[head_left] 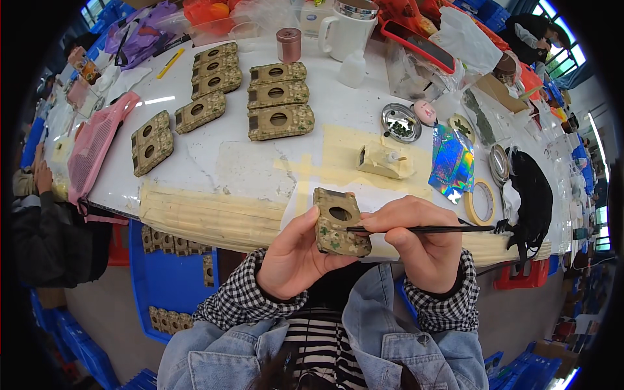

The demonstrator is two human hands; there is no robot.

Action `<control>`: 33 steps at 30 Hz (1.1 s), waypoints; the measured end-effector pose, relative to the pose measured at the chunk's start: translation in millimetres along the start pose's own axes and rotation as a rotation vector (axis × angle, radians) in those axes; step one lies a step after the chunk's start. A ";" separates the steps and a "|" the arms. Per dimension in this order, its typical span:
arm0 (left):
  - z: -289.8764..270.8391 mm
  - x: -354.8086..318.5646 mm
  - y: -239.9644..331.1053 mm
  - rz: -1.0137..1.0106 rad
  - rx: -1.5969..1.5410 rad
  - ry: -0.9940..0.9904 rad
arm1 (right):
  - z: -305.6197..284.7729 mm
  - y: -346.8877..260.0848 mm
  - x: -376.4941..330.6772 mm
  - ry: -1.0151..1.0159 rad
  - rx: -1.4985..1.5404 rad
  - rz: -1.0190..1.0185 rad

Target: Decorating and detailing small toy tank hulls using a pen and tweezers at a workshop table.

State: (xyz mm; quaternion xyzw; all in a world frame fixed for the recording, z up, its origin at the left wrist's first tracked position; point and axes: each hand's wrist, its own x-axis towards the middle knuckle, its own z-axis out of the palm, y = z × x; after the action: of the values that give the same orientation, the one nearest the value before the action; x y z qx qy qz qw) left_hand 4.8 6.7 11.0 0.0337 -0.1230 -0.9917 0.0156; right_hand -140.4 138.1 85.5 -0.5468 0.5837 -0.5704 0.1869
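My left hand holds a camouflage-painted block with a round hole upright in front of my chest. My right hand grips a thin black paintbrush; its tip touches the block's right side just below the hole. On the table beyond stands a pale unpainted piece on masking tape. Several finished camouflage pieces lie in rows further back, with more to the left.
A small metal dish with dark green paint, a holographic sheet, a tape roll and a black cloth lie right. A white mug and pink mesh bag sit farther off. Another person's hands show at left. Blue crates stand below.
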 end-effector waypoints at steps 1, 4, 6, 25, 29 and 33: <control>0.5 -0.1 0.1 0.000 0.001 0.002 | 0.1 -0.3 -0.1 0.000 -0.006 0.001; 2.2 0.0 -0.2 0.009 -0.009 0.013 | 0.5 -0.8 0.2 -0.005 -0.019 0.001; 1.3 -0.3 -0.3 0.008 -0.011 0.017 | 0.7 -0.6 0.5 -0.010 -0.021 0.001; -0.1 0.5 -0.6 0.009 -0.006 0.013 | 0.7 1.5 -0.7 -0.003 -0.003 0.018; -2.3 0.2 -0.9 0.002 -0.007 0.024 | 1.3 4.0 -1.5 0.007 0.002 0.011; -1.2 0.2 -1.4 0.004 0.011 0.050 | 1.1 2.9 -0.9 -0.001 -0.006 0.017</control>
State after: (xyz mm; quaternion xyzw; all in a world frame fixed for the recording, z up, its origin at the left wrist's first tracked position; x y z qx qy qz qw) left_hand 4.6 7.8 9.5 0.0584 -0.1281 -0.9898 0.0205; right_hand -140.5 137.6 82.3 -0.5426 0.5902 -0.5667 0.1904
